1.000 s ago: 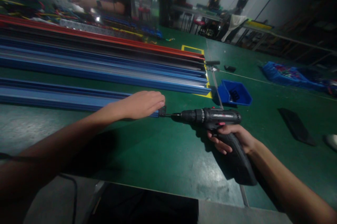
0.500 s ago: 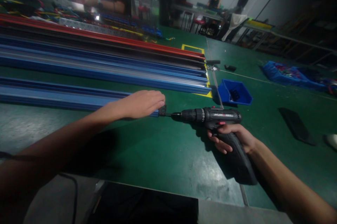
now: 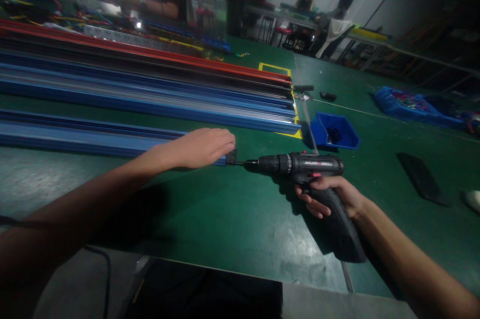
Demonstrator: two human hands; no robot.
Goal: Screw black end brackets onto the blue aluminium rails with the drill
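My right hand (image 3: 330, 196) is wrapped round the grip of a black cordless drill (image 3: 315, 165), which points left. The drill's long bit reaches a small black end cap (image 3: 231, 156) at the right end of a blue metal profile (image 3: 93, 135). Over that end lies my left hand (image 3: 202, 148), its fingers curled down and closed around the profile. Its fingertips are hidden behind the profile, close to the end cap. The profile rests flat on the green table (image 3: 225, 219).
Beyond the held profile lie several long blue, black and red profiles (image 3: 180, 56). A blue bin (image 3: 333, 131) with dark parts stands to their right. Farther right are a black flat object (image 3: 422, 179) and blue trays (image 3: 416, 106). Across the table is another person's arm (image 3: 157, 6).
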